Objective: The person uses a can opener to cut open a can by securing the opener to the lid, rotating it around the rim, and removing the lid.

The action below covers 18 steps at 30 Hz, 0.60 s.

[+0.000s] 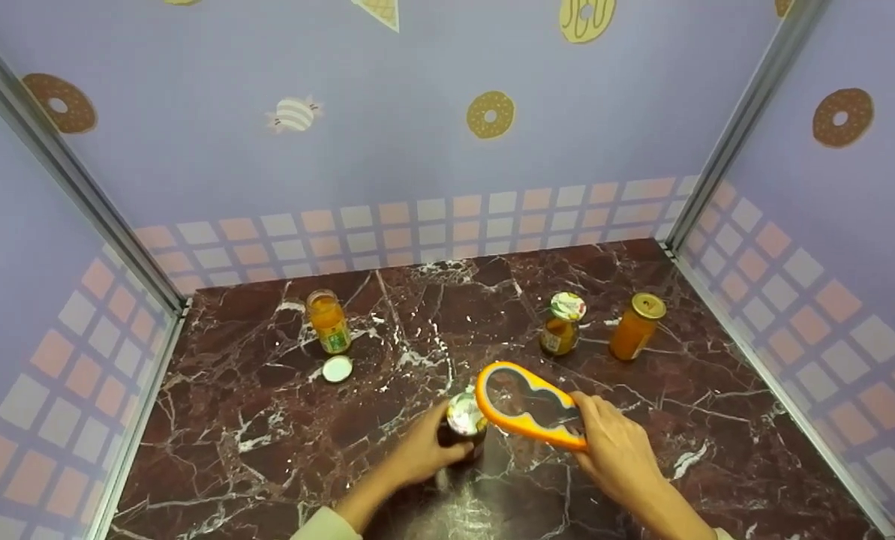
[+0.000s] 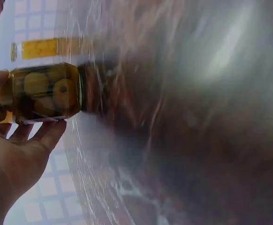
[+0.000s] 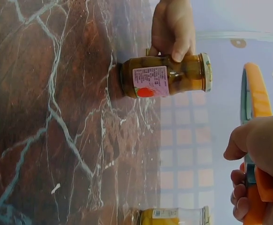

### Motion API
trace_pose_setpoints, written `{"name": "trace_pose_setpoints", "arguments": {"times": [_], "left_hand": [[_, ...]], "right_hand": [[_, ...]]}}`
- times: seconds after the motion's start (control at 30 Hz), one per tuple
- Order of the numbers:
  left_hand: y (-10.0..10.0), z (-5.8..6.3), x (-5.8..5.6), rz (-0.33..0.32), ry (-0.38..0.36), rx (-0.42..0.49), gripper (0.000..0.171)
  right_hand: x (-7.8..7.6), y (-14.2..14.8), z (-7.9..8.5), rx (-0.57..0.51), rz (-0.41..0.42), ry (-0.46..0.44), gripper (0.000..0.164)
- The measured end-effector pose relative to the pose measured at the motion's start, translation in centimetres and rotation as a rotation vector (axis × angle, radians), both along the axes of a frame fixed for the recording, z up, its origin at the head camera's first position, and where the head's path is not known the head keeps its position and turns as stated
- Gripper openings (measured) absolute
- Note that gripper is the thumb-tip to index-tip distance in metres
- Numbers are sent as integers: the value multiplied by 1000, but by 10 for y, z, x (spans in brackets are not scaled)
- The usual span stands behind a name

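Note:
My left hand (image 1: 421,446) grips a glass jar (image 1: 466,414) near the front middle of the table, fingers and thumb round its side. The jar stands upright under a pale patterned lid; in the left wrist view, round fruits show through the glass of the jar (image 2: 47,91), whose base is right at the tabletop. A pink label with a red fruit faces the right wrist camera. My right hand (image 1: 616,450) holds an orange jar opener (image 1: 537,431) by its handle end. The opener's looped end overlaps the lid's right edge in the head view.
On the marble-patterned table (image 1: 267,465), a lidless jar of orange contents (image 1: 329,322) stands at the back left, a loose lid (image 1: 337,368) in front of it. Back right are a green-lidded jar (image 1: 560,334) and a gold-lidded jar (image 1: 635,334). Walls enclose the back and sides.

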<state>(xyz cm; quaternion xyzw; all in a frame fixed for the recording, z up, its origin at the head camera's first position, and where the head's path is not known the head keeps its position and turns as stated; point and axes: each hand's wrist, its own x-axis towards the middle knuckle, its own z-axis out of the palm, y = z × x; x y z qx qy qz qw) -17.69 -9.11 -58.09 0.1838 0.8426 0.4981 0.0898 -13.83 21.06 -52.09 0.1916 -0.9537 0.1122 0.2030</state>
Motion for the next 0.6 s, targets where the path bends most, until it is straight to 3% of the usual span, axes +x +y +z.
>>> {"name": "trace_pose_setpoints", "arguments": {"times": [0.2, 0.3, 0.43, 0.6], "left_hand": [[7, -4, 16, -1, 66, 11, 71], [9, -4, 24, 10, 69, -11, 76], [14, -4, 30, 10, 44, 46, 81], [15, -8, 36, 33, 72, 83, 90]], "right_hand": [[1, -8, 1, -20, 12, -16, 66], [1, -14, 1, -15, 33, -14, 67], [3, -23, -1, -12, 67, -5, 67], [4, -36, -2, -9, 96, -3, 67]]}}
